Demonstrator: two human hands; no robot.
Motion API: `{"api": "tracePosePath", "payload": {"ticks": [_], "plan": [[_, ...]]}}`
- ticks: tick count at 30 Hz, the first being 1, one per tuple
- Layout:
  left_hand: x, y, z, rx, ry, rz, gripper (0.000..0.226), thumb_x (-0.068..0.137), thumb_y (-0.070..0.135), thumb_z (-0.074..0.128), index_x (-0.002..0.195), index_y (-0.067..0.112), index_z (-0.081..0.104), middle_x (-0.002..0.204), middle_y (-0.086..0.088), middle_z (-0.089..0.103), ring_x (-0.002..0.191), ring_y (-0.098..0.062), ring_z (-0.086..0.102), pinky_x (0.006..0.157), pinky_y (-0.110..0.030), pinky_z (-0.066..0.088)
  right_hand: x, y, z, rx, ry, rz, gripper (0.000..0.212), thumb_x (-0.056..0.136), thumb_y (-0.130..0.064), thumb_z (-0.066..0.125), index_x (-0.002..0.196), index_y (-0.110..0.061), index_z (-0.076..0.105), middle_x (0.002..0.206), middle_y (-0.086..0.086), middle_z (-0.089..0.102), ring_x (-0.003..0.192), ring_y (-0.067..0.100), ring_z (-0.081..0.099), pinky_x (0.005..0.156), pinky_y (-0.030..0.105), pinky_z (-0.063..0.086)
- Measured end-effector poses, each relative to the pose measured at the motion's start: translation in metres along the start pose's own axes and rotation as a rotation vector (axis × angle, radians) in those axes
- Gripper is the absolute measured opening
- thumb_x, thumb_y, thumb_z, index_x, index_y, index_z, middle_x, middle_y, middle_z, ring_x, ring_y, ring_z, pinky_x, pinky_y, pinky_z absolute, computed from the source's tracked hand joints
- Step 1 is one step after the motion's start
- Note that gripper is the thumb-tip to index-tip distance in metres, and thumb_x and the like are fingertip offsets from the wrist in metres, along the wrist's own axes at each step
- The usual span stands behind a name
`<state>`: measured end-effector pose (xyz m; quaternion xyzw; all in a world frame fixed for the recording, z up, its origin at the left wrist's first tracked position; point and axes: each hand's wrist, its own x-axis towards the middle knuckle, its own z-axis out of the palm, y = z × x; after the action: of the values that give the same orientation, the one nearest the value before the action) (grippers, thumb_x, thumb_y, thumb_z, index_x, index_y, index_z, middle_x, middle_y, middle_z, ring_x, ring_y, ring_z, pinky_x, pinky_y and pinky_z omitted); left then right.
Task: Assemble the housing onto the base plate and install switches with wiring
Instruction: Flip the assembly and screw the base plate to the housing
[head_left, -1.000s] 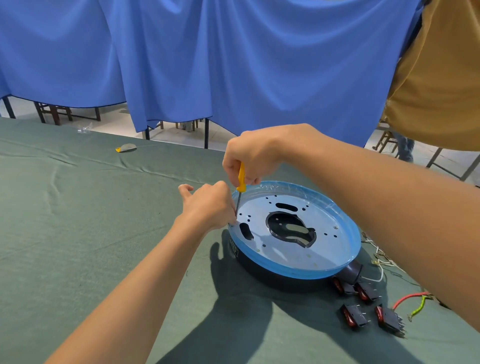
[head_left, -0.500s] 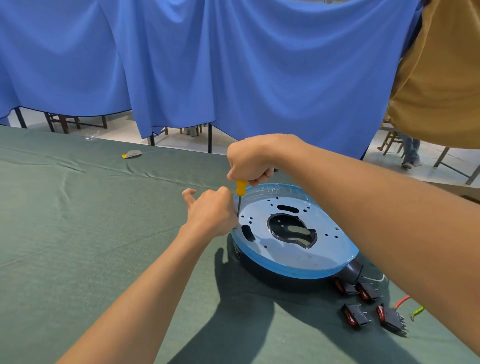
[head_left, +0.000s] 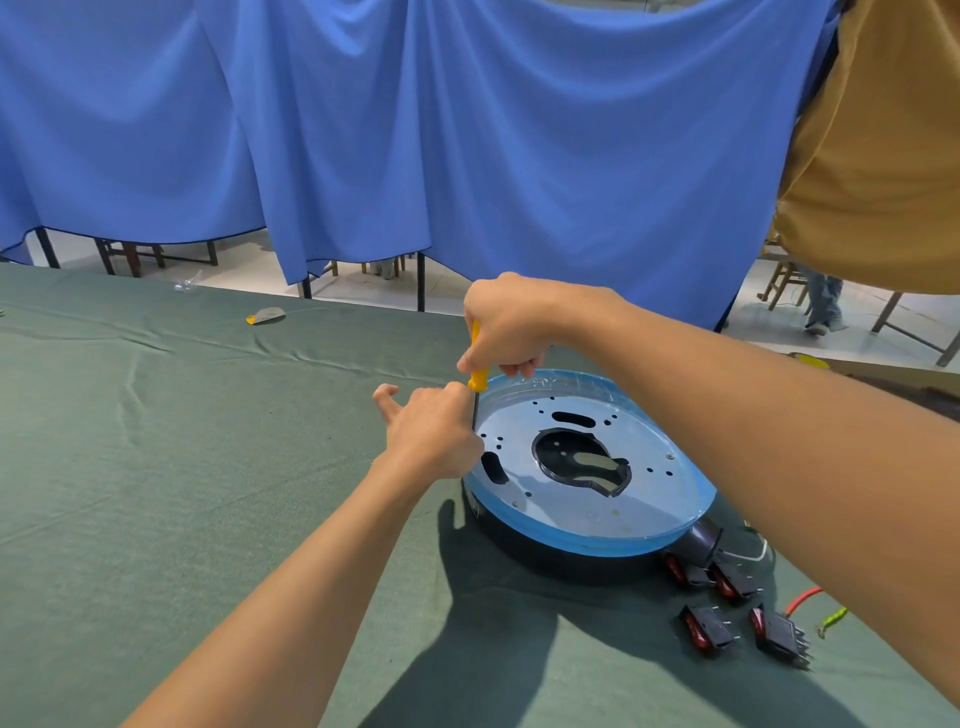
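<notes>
Compared with half a second ago, more of the yellow handle of the screwdriver (head_left: 476, 382) shows beside our right hand (head_left: 511, 325). We grip that handle in a closed fist, shaft upright, tip at the left edge of the base plate (head_left: 649, 499). Our left hand (head_left: 434, 436) curls its fingers beside the shaft, thumb out; we cannot tell what they hold. The base plate lies on the black housing (head_left: 545, 558) on the table (head_left: 208, 467), with the switches (head_left: 709, 626) just beside it.
</notes>
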<state>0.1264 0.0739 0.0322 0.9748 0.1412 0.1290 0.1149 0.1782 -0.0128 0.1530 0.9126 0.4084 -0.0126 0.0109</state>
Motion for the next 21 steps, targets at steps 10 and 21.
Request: {"api": "tracePosePath", "payload": {"ticks": [10, 21], "plan": [[-0.009, -0.002, 0.0, 0.108, 0.102, -0.006, 0.012, 0.081, 0.032, 0.07, 0.083, 0.021, 0.066, 0.073, 0.006, 0.062, 0.089, -0.02, 0.057, 0.1, -0.049, 0.011, -0.002, 0.006, 0.007, 0.034, -0.026, 0.046, 0.027, 0.092, -0.033, 0.054, 0.102, -0.008, 0.059, 0.081, 0.009, 0.064, 0.05, 0.014, 0.065, 0.041, 0.017, 0.044], [-0.007, 0.003, -0.001, 0.085, 0.052, 0.003, 0.017, 0.075, 0.011, 0.057, 0.066, 0.019, 0.046, 0.071, 0.005, 0.054, 0.086, -0.02, 0.047, 0.101, -0.051, 0.012, -0.012, -0.001, 0.004, 0.031, -0.08, 0.007, 0.027, 0.092, -0.02, 0.051, 0.116, -0.008, 0.052, 0.09, 0.011, 0.064, 0.056, 0.014, 0.061, 0.039, 0.016, 0.041]]}}
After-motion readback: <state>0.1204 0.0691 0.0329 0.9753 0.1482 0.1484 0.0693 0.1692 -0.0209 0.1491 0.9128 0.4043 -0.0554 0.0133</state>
